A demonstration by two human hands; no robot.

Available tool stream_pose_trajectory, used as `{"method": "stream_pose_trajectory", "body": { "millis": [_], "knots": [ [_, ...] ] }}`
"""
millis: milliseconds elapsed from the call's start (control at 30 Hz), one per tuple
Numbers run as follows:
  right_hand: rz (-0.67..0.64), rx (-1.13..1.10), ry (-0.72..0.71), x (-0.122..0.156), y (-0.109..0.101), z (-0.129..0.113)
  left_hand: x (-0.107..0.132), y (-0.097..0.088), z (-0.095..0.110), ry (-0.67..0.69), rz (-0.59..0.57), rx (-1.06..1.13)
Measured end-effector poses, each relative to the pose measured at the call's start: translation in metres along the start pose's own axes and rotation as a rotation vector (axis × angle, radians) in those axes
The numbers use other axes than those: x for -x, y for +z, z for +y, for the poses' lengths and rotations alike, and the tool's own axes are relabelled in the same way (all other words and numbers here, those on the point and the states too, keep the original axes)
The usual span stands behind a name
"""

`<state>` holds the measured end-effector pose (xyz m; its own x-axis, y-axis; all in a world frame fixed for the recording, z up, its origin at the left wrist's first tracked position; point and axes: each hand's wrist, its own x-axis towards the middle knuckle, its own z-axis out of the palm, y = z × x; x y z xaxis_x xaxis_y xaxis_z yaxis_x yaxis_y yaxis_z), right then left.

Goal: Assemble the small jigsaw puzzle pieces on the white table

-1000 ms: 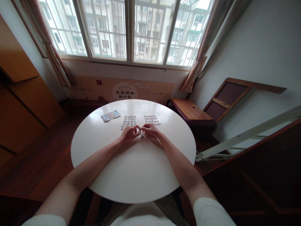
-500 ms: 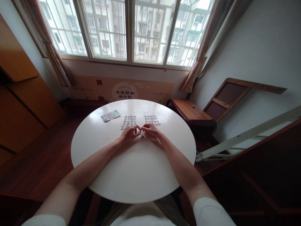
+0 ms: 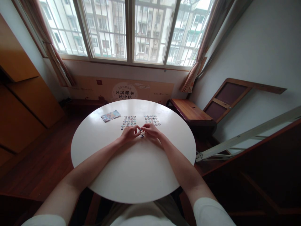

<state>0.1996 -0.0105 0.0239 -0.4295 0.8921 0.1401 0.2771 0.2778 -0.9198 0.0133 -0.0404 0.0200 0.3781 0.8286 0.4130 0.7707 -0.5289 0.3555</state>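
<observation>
Both hands meet over the middle of a round white table (image 3: 138, 169). A small dark jigsaw piece (image 3: 140, 129) is pinched between the fingertips of my left hand (image 3: 129, 132) and my right hand (image 3: 150, 129). Just below the fingers, a few loose jigsaw pieces (image 3: 142, 136) lie on the tabletop. Beyond my left hand, several jigsaw pieces (image 3: 129, 120) are laid out in rows, some partly hidden by the hand. A second group of jigsaw pieces (image 3: 151, 118) sits in rows beyond my right hand.
A colourful printed picture sheet (image 3: 110, 116) lies at the table's far left. Behind the table are a beige printed panel (image 3: 94, 88) and a barred window. To the right stands a wooden bench (image 3: 191, 110), with a folded frame (image 3: 223, 97) leaning on the wall.
</observation>
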Motion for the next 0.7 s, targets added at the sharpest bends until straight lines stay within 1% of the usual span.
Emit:
{"method": "stream_pose_trajectory", "body": {
  "millis": [433, 700],
  "knots": [
    [0.007, 0.004, -0.012, -0.0016, 0.0006, 0.0046, 0.0000, -0.0004, 0.0008, -0.011, 0.000, -0.003],
    [-0.006, -0.015, -0.013, -0.0019, 0.0004, 0.0052, 0.0006, 0.0003, -0.0003, 0.011, 0.017, -0.004]
  ]
}}
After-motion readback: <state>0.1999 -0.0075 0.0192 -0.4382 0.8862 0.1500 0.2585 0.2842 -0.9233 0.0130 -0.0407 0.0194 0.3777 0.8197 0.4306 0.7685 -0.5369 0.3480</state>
